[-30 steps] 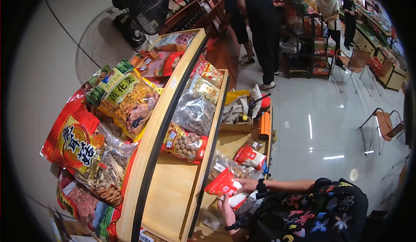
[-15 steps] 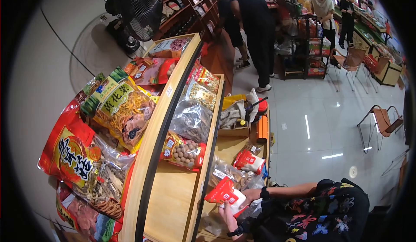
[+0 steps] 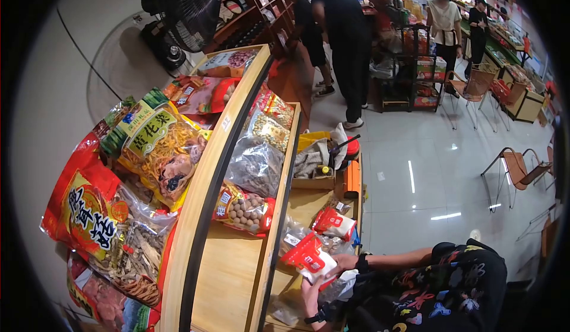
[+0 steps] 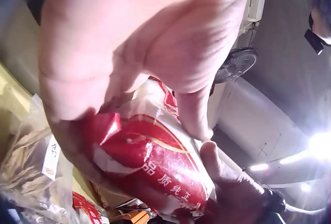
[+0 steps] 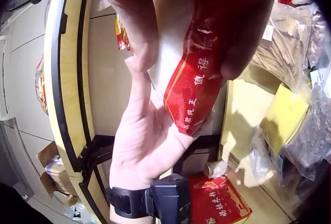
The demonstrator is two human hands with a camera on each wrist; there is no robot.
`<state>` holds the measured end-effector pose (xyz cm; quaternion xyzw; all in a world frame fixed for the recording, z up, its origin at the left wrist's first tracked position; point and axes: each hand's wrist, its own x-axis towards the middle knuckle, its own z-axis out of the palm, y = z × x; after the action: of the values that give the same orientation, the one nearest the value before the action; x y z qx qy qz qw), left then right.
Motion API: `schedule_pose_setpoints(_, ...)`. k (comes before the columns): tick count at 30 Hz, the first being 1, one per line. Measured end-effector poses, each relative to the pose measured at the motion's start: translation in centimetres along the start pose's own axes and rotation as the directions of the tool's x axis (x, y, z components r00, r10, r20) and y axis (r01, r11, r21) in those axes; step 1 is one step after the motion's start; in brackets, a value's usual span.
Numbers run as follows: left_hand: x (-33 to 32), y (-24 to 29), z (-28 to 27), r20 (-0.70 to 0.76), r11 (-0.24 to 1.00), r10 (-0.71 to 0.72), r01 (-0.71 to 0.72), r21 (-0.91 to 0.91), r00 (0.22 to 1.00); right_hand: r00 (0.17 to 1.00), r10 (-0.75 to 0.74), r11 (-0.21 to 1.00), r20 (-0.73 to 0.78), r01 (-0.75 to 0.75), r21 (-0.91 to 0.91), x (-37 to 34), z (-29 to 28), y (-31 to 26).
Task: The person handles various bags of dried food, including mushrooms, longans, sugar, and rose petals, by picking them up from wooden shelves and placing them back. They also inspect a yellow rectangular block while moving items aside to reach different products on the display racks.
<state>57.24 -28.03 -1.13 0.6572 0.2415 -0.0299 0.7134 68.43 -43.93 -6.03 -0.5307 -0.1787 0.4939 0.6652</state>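
Observation:
Both hands hold a red-and-white plastic bag of white sugar over the lower shelf. My left hand grips it from below, palm turned up in the right wrist view. Its thumb presses the bag's near side. My right hand grips the opposite side, fingers wrapped over the red printed face of the sugar bag. In the left wrist view the two thumbs almost meet at the edge of the bag. A similar sugar bag lies on the shelf just beyond.
A wooden display shelf stands at the left, with large bags of dried food on top. A bag of round brown fruit sits on its middle tier. A fan stands behind. Chairs and several people are farther off.
My view has shifted slightly, so the shelf sits farther left. The sugar bag has turned a little, showing more of its white front. Both hands keep hold of it.

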Motion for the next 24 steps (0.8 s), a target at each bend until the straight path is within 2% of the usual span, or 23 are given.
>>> schedule_pose_setpoints(1, -0.2, 0.3, 0.3, 0.003, 1.000, -0.003, 0.003, -0.006, 1.000, 1.000, -0.009, 1.000, 0.007, 0.009, 0.000, -0.1, -0.1, -0.3)
schedule_pose_setpoints(2, -0.5, 0.5, 1.1, 0.049, 0.994, 0.018, -0.013, -0.107, 0.999, 0.998, 0.048, 0.998, -0.032, -0.049, -0.029, -0.7, -0.4, -0.5)
schedule_pose_setpoints(3, -0.6, 0.9, 1.4, 0.087, 0.980, 0.047, -0.029, -0.198, 0.995, 0.999, 0.031, 0.997, -0.039, -0.034, -0.063, -0.9, -0.2, -1.3)
schedule_pose_setpoints(11, 0.1, -0.3, 3.0, 0.053, 0.978, 0.033, -0.021, -0.207, 0.998, 0.985, 0.161, 0.987, 0.058, -0.159, -0.037, -1.3, -2.2, -2.9)
schedule_pose_setpoints(12, -0.3, 0.3, 3.7, 0.008, 0.978, 0.020, -0.018, -0.210, 1.000, 0.984, 0.168, 0.984, 0.060, -0.164, -0.065, -1.0, -2.6, -2.6)
schedule_pose_setpoints(13, -0.5, 0.6, 3.9, -0.040, 0.979, 0.005, -0.013, -0.202, 0.999, 0.984, 0.178, 0.971, -0.002, -0.176, -0.164, -1.8, -2.2, -4.7)
schedule_pose_setpoints(15, 0.5, -0.6, 4.4, -0.095, 0.976, 0.066, -0.084, -0.203, 0.993, 0.989, 0.150, 0.977, 0.020, -0.145, -0.158, -1.6, -2.5, -5.1)
schedule_pose_setpoints(17, 0.8, -0.8, 5.2, -0.104, 0.966, 0.039, -0.064, -0.250, 0.994, 0.980, 0.197, 0.961, 0.020, -0.189, -0.204, -1.4, -3.4, -5.4)
schedule_pose_setpoints(20, 0.6, -1.0, 6.1, -0.148, 0.951, 0.039, -0.082, -0.297, 0.988, 0.975, 0.221, 0.963, 0.019, -0.215, -0.164, -0.6, -4.4, -4.0)
schedule_pose_setpoints(21, 0.8, -2.6, 6.0, -0.151, 0.940, 0.023, -0.073, -0.333, 0.988, 0.974, 0.223, 0.958, 0.044, -0.210, -0.195, -0.9, -4.3, -5.0)
schedule_pose_setpoints(23, 0.4, -4.1, 6.2, -0.233, 0.965, 0.029, -0.088, -0.248, 0.972, 0.970, 0.212, 0.971, 0.116, -0.196, -0.134, -0.2, -5.0, -3.5)
schedule_pose_setpoints(24, -0.1, -3.4, 6.6, -0.237, 0.963, 0.058, -0.117, -0.244, 0.970, 0.959, 0.263, 0.959, 0.103, -0.248, -0.138, -0.3, -4.9, -3.7)
